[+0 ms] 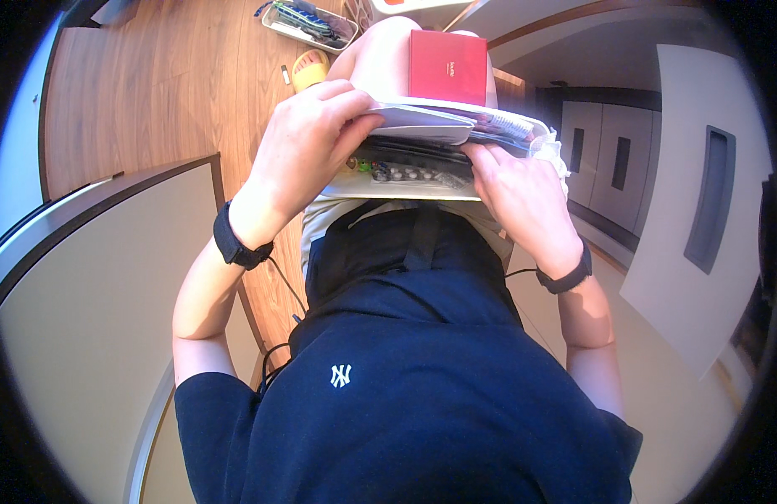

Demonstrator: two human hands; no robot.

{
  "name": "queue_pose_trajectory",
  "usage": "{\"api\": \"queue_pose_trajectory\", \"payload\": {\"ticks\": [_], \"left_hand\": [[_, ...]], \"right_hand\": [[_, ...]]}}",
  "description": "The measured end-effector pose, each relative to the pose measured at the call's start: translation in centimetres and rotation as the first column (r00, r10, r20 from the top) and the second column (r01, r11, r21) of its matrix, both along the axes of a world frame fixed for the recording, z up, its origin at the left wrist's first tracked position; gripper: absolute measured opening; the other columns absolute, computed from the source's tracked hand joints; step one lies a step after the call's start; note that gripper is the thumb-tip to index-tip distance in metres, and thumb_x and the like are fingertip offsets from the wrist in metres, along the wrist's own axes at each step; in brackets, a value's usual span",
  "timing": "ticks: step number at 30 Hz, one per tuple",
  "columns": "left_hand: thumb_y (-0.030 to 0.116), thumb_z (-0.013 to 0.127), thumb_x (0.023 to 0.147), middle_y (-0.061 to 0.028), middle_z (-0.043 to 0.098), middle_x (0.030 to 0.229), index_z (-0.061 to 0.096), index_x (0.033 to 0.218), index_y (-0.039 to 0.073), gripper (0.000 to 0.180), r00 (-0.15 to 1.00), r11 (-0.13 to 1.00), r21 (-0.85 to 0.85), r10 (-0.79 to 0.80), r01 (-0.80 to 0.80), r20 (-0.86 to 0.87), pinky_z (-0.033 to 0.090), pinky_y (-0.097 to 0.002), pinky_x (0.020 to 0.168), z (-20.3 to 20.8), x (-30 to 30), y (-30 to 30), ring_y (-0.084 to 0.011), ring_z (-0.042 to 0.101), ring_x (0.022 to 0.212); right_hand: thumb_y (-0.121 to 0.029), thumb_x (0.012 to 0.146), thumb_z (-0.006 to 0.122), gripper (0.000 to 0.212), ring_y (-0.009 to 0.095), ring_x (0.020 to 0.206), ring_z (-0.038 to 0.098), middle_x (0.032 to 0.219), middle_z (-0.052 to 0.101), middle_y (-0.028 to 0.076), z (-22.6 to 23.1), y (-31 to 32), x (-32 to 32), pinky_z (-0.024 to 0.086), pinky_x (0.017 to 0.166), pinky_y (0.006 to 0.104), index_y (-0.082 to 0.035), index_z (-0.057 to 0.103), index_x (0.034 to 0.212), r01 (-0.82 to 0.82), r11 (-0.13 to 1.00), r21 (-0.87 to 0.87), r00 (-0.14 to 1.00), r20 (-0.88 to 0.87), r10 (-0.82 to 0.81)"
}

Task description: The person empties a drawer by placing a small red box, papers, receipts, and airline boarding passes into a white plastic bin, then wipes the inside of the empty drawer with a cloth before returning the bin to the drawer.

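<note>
A white bin (405, 192) full of mixed small things rests on my lap. My left hand (308, 139) is closed, with thumb and fingers pinching the left end of a white folded paper or envelope (422, 126). Behind its fingers the paper tilts up over the bin. My right hand (523, 197) reaches in at the right side, its fingers bent down among dark flat items (413, 149); what they grip is hidden. Near the bin's close wall lies a silver blister pack of pills (405, 172). Crumpled white plastic (550, 151) sticks out at the right end.
A flat red box or booklet (447, 67) lies across my knees beyond the bin. On the wooden floor (144, 92) are a yellow slipper (309, 70) and a white basket (275, 32) of cords. A pale panel (111, 277) stands at left, a grey-handled white door (674, 193) at right.
</note>
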State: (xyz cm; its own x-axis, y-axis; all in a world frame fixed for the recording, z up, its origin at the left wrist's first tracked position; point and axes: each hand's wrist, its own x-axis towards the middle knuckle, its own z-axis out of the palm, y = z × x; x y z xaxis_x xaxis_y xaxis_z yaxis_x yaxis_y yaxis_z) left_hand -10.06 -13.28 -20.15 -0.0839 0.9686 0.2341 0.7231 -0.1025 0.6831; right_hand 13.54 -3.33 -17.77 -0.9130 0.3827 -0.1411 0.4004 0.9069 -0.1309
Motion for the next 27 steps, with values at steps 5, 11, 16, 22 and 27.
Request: {"api": "queue_pose_trajectory", "payload": {"ticks": [5, 11, 16, 22, 27], "left_hand": [[0.007, 0.067, 0.082, -0.0105, 0.057, 0.074, 0.064, 0.088, 0.001, 0.009, 1.0, 1.0, 0.016, 0.006, -0.006, -0.001, 0.046, -0.0306, 0.058, -0.1, 0.3, 0.1, -0.0228, 0.056, 0.062], [0.01, 0.066, 0.083, -0.0113, 0.059, 0.075, 0.063, 0.087, 0.002, 0.009, 1.0, 1.0, -0.009, 0.019, -0.018, 0.02, 0.048, -0.0329, 0.063, 0.0, 0.1, 0.3, -0.0266, 0.059, 0.068], [0.006, 0.067, 0.082, -0.0109, 0.06, 0.074, 0.064, 0.088, 0.0, 0.009, 0.999, 1.0, -0.024, 0.02, -0.019, 0.049, 0.047, -0.0286, 0.058, -0.5, 0.0, 0.9, -0.0216, 0.06, 0.064], [0.005, 0.067, 0.082, -0.0104, 0.06, 0.074, 0.065, 0.087, 0.0, 0.008, 0.998, 0.998, -0.048, 0.032, -0.029, 0.062, 0.047, -0.0278, 0.057, -0.6, -0.2, 0.9, -0.0199, 0.06, 0.061], [0.005, 0.069, 0.082, -0.0094, 0.06, 0.073, 0.065, 0.088, -0.001, 0.009, 0.997, 0.996, -0.085, 0.031, -0.025, 0.075, 0.047, -0.0259, 0.057, -0.2, -0.2, 0.7, -0.0159, 0.059, 0.061]], "right_hand": [[-0.005, 0.081, 0.054, 0.027, 0.022, 0.062, 0.064, 0.081, 0.062, 0.012, -0.5, 0.0, 0.2, 0.051, 0.054, 0.0336, 0.0, 0.058, 0.107, 0.011, 0.999, 0.037, 1.0, 0.027, -0.012], [-0.002, 0.081, 0.057, 0.033, 0.025, 0.067, 0.065, 0.084, 0.064, 0.012, -0.4, 0.0, 0.1, 0.051, 0.059, 0.035, -0.004, 0.056, 0.113, 0.06, 0.998, -0.002, 0.997, 0.053, -0.06], [-0.005, 0.082, 0.052, 0.027, 0.022, 0.064, 0.066, 0.084, 0.063, 0.011, -0.4, 0.4, 0.4, 0.052, 0.056, 0.0327, -0.002, 0.058, 0.108, 0.017, 1.0, 0.019, 0.998, 0.06, -0.018], [-0.005, 0.082, 0.054, 0.026, 0.021, 0.065, 0.066, 0.084, 0.064, 0.009, 0.2, 0.1, 0.5, 0.052, 0.057, 0.0323, -0.004, 0.059, 0.107, -0.053, 0.997, -0.056, 0.996, 0.071, 0.057], [-0.007, 0.082, 0.057, 0.025, 0.02, 0.067, 0.066, 0.088, 0.064, 0.008, 0.2, -0.5, 0.7, 0.052, 0.058, 0.0321, -0.005, 0.06, 0.107, -0.043, 0.998, -0.039, 0.998, 0.043, 0.044]]}}
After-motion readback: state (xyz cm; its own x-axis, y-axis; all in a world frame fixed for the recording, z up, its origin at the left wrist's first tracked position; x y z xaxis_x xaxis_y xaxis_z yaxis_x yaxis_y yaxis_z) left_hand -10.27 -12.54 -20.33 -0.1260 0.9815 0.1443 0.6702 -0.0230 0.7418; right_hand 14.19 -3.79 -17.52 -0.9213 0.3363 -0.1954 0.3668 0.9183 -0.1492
